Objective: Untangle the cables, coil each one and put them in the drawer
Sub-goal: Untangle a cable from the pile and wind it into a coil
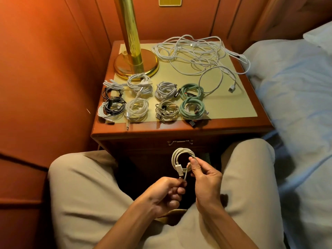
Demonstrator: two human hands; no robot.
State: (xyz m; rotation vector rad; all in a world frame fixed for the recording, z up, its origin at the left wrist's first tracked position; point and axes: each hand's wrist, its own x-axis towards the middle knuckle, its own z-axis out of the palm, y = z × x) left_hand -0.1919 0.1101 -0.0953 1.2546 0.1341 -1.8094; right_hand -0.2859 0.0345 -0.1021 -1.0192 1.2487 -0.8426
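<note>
Upright, the white cable coil (181, 159) (right hand (206, 178) pinching) trails down to left hand (166, 193).

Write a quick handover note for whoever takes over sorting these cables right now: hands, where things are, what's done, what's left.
Right hand pinches the white coil above the lap; left hand grips its loose tail end.
Done: coiled cables sit in rows at the front of the nightstand.
Left: finish this coil, untangle the white pile at the back right beside the lamp base, then open the drawer, which is closed, and put all coils in.
</note>
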